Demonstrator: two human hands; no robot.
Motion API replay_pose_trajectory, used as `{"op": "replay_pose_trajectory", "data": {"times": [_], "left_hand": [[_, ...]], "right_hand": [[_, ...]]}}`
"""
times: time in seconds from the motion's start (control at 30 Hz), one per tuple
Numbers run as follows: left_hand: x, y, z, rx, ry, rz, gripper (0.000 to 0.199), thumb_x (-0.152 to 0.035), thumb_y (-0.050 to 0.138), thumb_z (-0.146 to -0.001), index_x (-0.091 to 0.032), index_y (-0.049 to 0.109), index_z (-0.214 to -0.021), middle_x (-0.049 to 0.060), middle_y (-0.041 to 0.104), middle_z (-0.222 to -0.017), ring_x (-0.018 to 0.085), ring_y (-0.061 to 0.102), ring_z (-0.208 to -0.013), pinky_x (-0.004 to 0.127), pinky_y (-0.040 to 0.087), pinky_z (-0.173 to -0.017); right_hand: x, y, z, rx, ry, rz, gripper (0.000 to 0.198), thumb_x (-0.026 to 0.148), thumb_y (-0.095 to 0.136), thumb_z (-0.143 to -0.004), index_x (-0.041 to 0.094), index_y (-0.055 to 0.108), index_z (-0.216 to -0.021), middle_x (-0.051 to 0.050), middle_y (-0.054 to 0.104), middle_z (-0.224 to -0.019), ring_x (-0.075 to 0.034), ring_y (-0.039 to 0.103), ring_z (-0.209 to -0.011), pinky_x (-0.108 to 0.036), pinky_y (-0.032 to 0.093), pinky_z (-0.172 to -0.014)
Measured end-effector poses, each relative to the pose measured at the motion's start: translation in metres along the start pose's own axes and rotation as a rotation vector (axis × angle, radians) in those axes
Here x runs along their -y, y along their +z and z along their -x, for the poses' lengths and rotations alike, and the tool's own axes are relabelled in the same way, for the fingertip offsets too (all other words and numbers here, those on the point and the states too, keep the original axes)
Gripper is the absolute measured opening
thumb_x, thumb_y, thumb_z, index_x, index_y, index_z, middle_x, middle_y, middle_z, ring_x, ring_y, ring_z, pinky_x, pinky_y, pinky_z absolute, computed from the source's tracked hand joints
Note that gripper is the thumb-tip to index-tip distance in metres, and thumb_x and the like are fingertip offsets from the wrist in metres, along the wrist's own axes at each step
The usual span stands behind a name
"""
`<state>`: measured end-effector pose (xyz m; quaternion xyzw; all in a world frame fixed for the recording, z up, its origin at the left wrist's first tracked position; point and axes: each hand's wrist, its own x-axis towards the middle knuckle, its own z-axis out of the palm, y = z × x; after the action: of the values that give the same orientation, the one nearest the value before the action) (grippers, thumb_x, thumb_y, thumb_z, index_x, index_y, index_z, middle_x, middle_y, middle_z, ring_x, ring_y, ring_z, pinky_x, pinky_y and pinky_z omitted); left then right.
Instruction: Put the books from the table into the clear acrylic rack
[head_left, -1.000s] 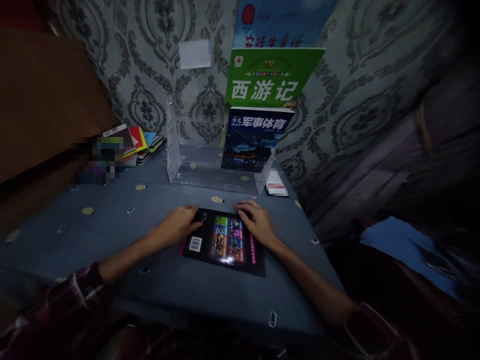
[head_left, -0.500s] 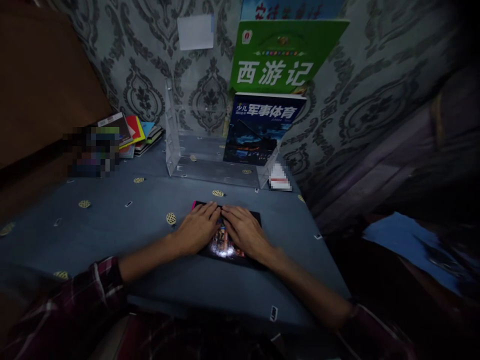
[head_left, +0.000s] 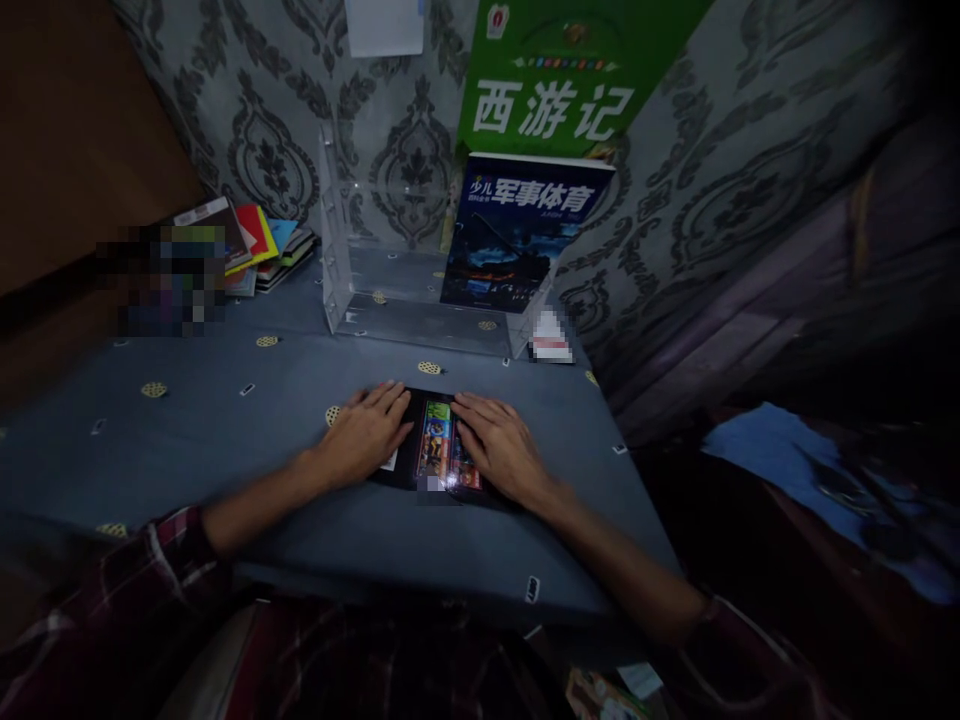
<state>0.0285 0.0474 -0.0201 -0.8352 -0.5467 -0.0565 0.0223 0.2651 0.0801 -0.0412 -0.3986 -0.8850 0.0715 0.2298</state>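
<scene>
Resting with left hand and right hand on opposite sides of dark book, flat on table, with fingers loosely stretched, side by side. Facing clear stand, then blue book in it, then green book, then patterned wall.

The one camera is worn on the head and looks forward and down, from above the near side of the counter. It is rather close to the hands, which stand about in the middle of the view. The plaid sleeves enter from near left and near right. On the far side, the view reaches the patterned wall, and its upper border cuts the green book.
</scene>
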Motion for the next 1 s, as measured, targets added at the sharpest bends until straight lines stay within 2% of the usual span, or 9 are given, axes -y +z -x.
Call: {"op": "replay_pose_trajectory", "data": {"times": [0.13, 0.3, 0.4, 0.47, 0.57, 0.67, 0.8, 0.9, 1.0], "left_hand": [[0.001, 0.001, 0.000, 0.009, 0.010, -0.010, 0.048, -0.035, 0.034, -0.106, -0.011, 0.049, -0.144, 0.018, 0.049, -0.154, 0.028, 0.045, -0.144, 0.048, 0.040, -0.115], [0.008, 0.006, 0.001, -0.031, 0.038, 0.021, 0.050, -0.039, 0.032, -0.107, -0.011, 0.049, -0.145, 0.017, 0.049, -0.154, 0.027, 0.045, -0.144, 0.045, 0.038, -0.117], [0.014, 0.007, 0.004, -0.003, 0.123, 0.089, 0.067, -0.059, 0.037, -0.103, -0.011, 0.044, -0.149, 0.020, 0.040, -0.159, 0.032, 0.036, -0.149, 0.050, 0.034, -0.120], [0.017, 0.005, 0.009, 0.053, 0.228, 0.138, 0.086, -0.074, 0.044, -0.093, -0.015, 0.037, -0.155, 0.021, 0.031, -0.164, 0.038, 0.026, -0.153, 0.058, 0.028, -0.121], [0.017, 0.001, 0.015, 0.129, 0.353, 0.189, 0.097, -0.080, 0.050, -0.085, -0.021, 0.028, -0.159, 0.020, 0.023, -0.167, 0.042, 0.018, -0.154, 0.069, 0.022, -0.119], [0.016, -0.004, 0.018, 0.156, 0.369, 0.211, 0.085, -0.071, 0.048, -0.093, -0.023, 0.026, -0.160, 0.018, 0.022, -0.168, 0.039, 0.016, -0.155, 0.070, 0.021, -0.119], [0.023, -0.009, 0.016, 0.168, 0.305, 0.194, 0.069, -0.059, 0.044, -0.100, -0.024, 0.029, -0.157, 0.015, 0.027, -0.167, 0.036, 0.019, -0.155, 0.070, 0.025, -0.118], [0.034, -0.013, 0.010, 0.160, 0.255, 0.156, 0.063, -0.052, 0.049, -0.100, -0.023, 0.035, -0.154, 0.016, 0.032, -0.164, 0.037, 0.025, -0.153, 0.067, 0.031, -0.115], [0.035, -0.023, -0.001, 0.167, 0.262, 0.105, 0.059, -0.049, 0.054, -0.098, -0.022, 0.043, -0.150, 0.018, 0.042, -0.158, 0.038, 0.038, -0.146, 0.067, 0.034, -0.112]], "right_hand": [[-0.002, -0.002, 0.012, -0.046, 0.059, 0.060, 0.038, 0.022, 0.045, -0.099, 0.019, 0.068, -0.129, -0.014, 0.066, -0.137, -0.032, 0.059, -0.128, -0.057, 0.044, -0.106], [-0.003, -0.006, 0.026, -0.097, 0.163, 0.180, 0.036, 0.029, 0.049, -0.098, 0.021, 0.070, -0.127, -0.016, 0.065, -0.136, -0.037, 0.059, -0.122, -0.057, 0.050, -0.095], [-0.005, -0.006, 0.027, -0.114, 0.143, 0.156, 0.035, 0.027, 0.048, -0.098, 0.020, 0.071, -0.124, -0.015, 0.065, -0.135, -0.035, 0.059, -0.121, -0.056, 0.052, -0.097], [-0.007, -0.005, 0.027, -0.131, 0.127, 0.109, 0.035, 0.026, 0.047, -0.098, 0.019, 0.072, -0.121, -0.015, 0.066, -0.135, -0.034, 0.060, -0.120, -0.055, 0.051, -0.101], [-0.009, -0.005, 0.028, -0.160, 0.141, 0.021, 0.033, 0.027, 0.047, -0.098, 0.021, 0.073, -0.117, -0.014, 0.066, -0.134, -0.032, 0.062, -0.119, -0.054, 0.053, -0.102], [-0.012, -0.006, 0.027, -0.196, 0.145, -0.086, 0.032, 0.028, 0.047, -0.098, 0.020, 0.073, -0.116, -0.015, 0.067, -0.132, -0.030, 0.064, -0.120, -0.053, 0.052, -0.103], [-0.023, -0.005, 0.012, -0.213, 0.135, -0.244, 0.032, 0.026, 0.049, -0.096, 0.020, 0.074, -0.114, -0.015, 0.068, -0.132, -0.028, 0.065, -0.122, -0.049, 0.053, -0.104], [-0.037, -0.004, -0.007, -0.186, 0.131, -0.378, 0.030, 0.023, 0.052, -0.092, 0.022, 0.074, -0.112, -0.011, 0.071, -0.128, -0.027, 0.068, -0.118, -0.049, 0.053, -0.102], [-0.052, -0.002, -0.020, -0.206, 0.185, -0.501, 0.030, 0.026, 0.051, -0.092, 0.023, 0.075, -0.110, -0.008, 0.077, -0.115, -0.026, 0.072, -0.108, -0.048, 0.056, -0.098]]}}
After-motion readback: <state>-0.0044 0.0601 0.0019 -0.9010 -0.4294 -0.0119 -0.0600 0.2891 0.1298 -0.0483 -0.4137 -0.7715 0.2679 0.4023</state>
